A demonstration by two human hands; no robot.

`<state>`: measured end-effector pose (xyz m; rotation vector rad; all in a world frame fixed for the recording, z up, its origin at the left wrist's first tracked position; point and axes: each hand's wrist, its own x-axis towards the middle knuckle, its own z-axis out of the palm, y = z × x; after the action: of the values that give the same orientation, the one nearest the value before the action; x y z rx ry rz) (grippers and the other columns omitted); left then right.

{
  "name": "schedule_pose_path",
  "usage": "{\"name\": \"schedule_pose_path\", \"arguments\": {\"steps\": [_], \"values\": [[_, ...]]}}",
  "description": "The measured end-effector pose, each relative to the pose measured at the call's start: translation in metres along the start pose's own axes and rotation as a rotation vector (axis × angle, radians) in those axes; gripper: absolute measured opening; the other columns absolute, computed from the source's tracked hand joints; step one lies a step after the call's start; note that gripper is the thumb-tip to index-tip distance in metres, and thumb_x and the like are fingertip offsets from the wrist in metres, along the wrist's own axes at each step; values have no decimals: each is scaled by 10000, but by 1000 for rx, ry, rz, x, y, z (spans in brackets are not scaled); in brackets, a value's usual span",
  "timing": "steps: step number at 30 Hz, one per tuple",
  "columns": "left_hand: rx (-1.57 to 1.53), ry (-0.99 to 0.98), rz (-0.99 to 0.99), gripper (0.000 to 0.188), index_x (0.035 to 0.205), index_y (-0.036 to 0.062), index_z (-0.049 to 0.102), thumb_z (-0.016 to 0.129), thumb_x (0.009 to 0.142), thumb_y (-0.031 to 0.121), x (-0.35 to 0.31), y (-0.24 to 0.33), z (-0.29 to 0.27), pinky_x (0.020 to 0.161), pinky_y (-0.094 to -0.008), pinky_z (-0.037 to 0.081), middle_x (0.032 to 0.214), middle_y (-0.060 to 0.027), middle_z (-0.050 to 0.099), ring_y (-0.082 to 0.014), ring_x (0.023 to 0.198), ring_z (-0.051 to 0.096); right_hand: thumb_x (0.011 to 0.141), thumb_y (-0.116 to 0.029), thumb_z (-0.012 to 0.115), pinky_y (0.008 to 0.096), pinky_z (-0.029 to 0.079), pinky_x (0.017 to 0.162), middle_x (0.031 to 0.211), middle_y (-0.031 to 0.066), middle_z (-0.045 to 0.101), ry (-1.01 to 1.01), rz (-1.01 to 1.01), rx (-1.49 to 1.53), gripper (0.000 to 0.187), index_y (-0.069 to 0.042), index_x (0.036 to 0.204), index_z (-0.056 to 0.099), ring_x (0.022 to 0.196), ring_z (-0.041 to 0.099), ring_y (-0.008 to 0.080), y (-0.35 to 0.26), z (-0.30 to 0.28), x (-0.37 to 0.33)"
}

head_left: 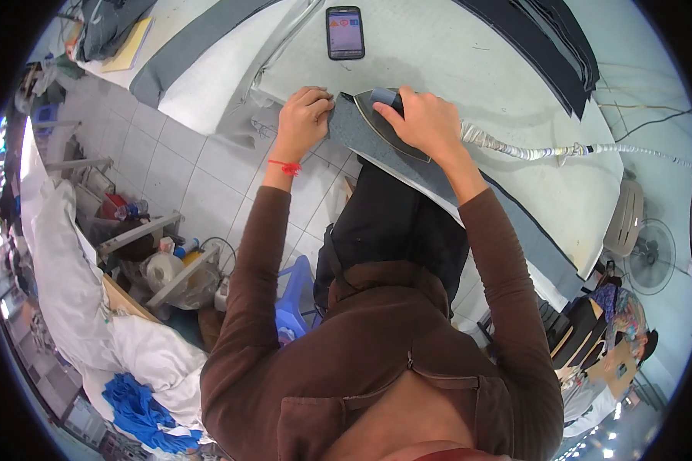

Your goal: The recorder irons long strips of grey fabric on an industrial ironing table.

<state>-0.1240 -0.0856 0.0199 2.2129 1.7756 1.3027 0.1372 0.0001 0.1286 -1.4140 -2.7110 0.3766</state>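
My right hand (427, 123) is wrapped round the handle of an iron (387, 97). The iron rests on a long dark grey cloth strip (354, 129), its tip pointing to the far left. That strip lies along the near edge of the pale ironing table (438, 46) and runs off to the lower right. At the strip's left end my left hand (306, 117) is closed, its curled fingers pinching the cloth edge just beyond the table. The fingertips are partly hidden. A wrapped cord (515, 144) leads right from the iron.
A phone (345, 33) lies at the far side of the table. Dark cloth pieces (550, 46) are stacked at the far right. Another grey strip (184, 61) lies on the far left surface. A blue plastic stool (294, 292) and a cluttered rack (161, 261) stand below left.
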Motion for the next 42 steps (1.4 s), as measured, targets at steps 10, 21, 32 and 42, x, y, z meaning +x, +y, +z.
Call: {"name": "schedule_pose_path", "arguments": {"steps": [10,21,32,42], "values": [[42,525,-523,201,972,45,847,736,907,-109,-86,60,-16,984,-403,609,1107,-110,847,-300,1085,779,1071,-693,663,552,643,771,907,192,835,-71,13,-19,646,-59,1056,788,888,830,429,-15,-10,20],[140,534,-754,272,1217,43,810,763,961,-36,-98,68,-50,1012,-420,577,1223,-138,804,-324,1189,711,1066,-718,659,543,632,767,884,194,822,-57,37,70,674,-57,1037,788,858,812,439,-14,-6,25],[146,487,-718,359,1371,-28,745,760,1021,50,-66,58,-39,1029,-453,544,1303,-151,790,-323,1222,684,1046,-724,670,552,631,739,899,182,827,-35,-10,117,671,-72,1062,828,866,817,432,-14,-2,20],[297,450,-757,284,1291,-10,788,790,1050,141,-82,24,-95,1051,-454,558,1255,-167,805,-319,1196,736,1042,-755,655,551,635,787,974,188,838,-54,136,84,680,-98,1089,822,934,820,428,51,-24,3]]}}
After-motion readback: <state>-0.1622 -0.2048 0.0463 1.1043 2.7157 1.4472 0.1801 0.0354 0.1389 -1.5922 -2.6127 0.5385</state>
